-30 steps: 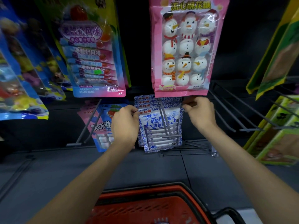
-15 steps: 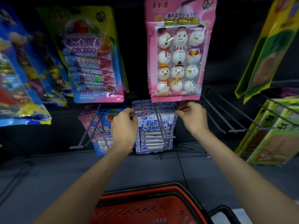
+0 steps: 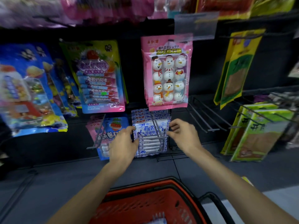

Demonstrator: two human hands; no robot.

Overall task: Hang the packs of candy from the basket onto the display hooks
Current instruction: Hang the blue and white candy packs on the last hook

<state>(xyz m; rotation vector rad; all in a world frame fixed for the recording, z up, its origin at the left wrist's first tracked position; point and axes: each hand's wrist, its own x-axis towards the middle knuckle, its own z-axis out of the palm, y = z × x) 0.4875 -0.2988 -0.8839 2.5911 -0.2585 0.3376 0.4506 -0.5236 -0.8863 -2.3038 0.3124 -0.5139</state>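
fingers (image 3: 131,128) of the left hand (image 3: 123,143) curl round the left edge of the blue pack (image 3: 151,135), thumb on its front. this hand partly hides a pink and blue pack (image 3: 111,126). the blue pack hangs on a wire hook (image 3: 156,126) in the low row, just under the snowman pack (image 3: 168,78). the right hand (image 3: 184,135) is just beside the pack's right edge, its fingers (image 3: 175,125) loosely bent, holding nothing. bare hooks (image 3: 207,117) stick out further right. the red basket (image 3: 142,185) sits low between both arms.

Dark display wall (image 3: 202,65), candy packs (image 3: 150,143) hanging on wire hooks (image 3: 204,117), red basket (image 3: 145,206) below
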